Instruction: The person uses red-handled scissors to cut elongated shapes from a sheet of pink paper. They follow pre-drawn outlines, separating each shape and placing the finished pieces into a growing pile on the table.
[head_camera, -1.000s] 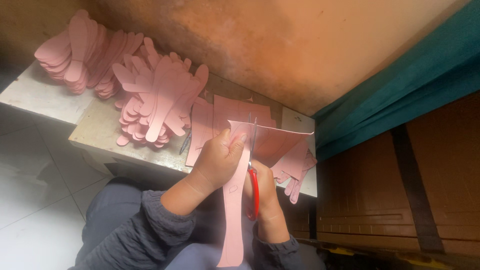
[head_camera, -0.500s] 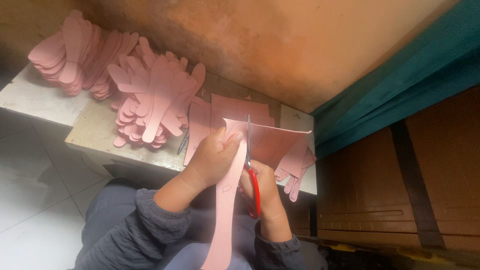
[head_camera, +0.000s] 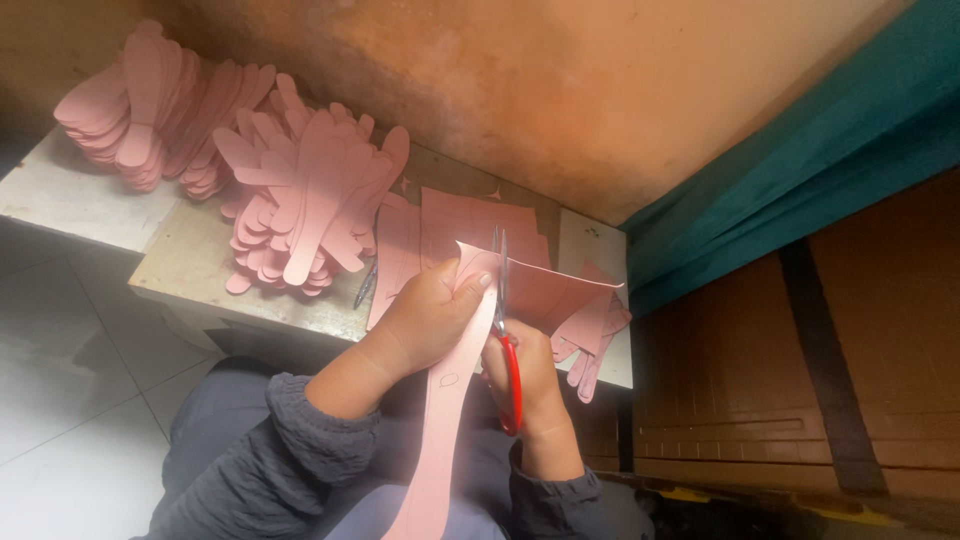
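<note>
My left hand (head_camera: 425, 318) pinches a pink paper sheet (head_camera: 555, 290) at its upper edge, thumb on top. A long cut strip of that sheet (head_camera: 440, 430) hangs down over my lap. My right hand (head_camera: 535, 385) grips red-handled scissors (head_camera: 505, 330), whose metal blades point up and away through the sheet, right beside my left fingertips. Both forearms wear dark grey sleeves.
A low stone bench (head_camera: 190, 270) carries two heaps of pink paddle-shaped cutouts (head_camera: 310, 200) (head_camera: 140, 100), flat pink sheets (head_camera: 470, 215), a pen (head_camera: 365, 287) and more cutouts (head_camera: 590, 340) at right. An orange wall (head_camera: 560, 90) rises behind. A teal cloth (head_camera: 800, 150) and brown boxes (head_camera: 800, 380) stand right.
The scissors have advanced a little up the sheet and the cut strip hangs longer. Both hands stay in nearly the same place.
</note>
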